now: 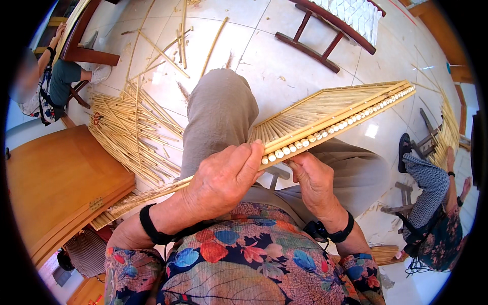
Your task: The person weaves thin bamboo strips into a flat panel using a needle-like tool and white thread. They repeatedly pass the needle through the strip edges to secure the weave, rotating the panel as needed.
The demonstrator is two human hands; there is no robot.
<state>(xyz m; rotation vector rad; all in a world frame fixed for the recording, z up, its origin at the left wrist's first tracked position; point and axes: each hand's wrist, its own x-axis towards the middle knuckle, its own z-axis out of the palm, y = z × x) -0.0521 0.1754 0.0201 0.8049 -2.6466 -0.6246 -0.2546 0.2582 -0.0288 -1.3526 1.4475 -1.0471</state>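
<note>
A panel of straw-coloured reed stalks rests across my lap, tilted, reaching toward the right. Along its near edge, flat strips sandwich a row of round, pale cut stalk ends. My left hand is closed round the near end of this edge, thumb on top. Below the edge, my right hand pinches with thumb and forefinger close to the lower strip; what lies between the fingertips is hidden. A bundle of thin strips runs left from under my left hand toward the wooden table.
Loose cut stalks lie heaped on the tiled floor at left. A brown wooden table stands beside my left arm. Ahead is a stool with a white woven seat. One person sits far left, another at right with a similar panel.
</note>
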